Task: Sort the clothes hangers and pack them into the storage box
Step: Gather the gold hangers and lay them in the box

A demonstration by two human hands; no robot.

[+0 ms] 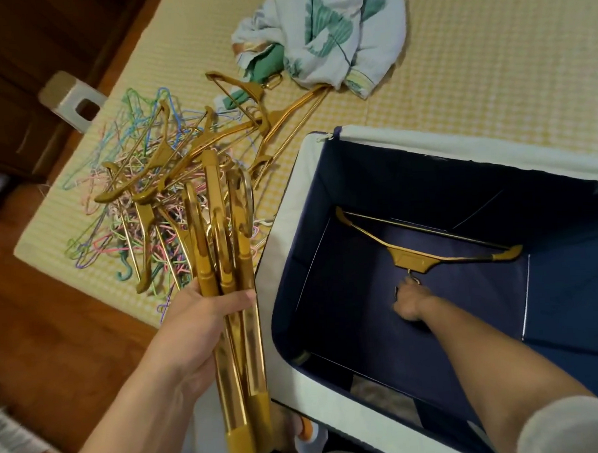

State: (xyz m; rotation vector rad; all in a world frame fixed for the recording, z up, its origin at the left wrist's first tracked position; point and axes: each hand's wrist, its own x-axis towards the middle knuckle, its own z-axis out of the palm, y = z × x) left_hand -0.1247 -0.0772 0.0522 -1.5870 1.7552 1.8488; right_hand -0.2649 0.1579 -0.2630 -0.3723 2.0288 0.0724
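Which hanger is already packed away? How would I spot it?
Find the big navy storage box with the white rim. One gold hanger lies alone on its dark floor, the right hand at its hook. All other gold hangers are outside the box.

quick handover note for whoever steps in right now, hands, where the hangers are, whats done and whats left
Left hand: grips a bundle of gold hangers beside the storage box.
Right hand: down inside the box at the hook of the single gold hanger on its floor; grip unclear.
Done: one gold hanger packed.
Left: pack the held bundle, then the loose gold hangers and coloured wire hangers piled on the mat.
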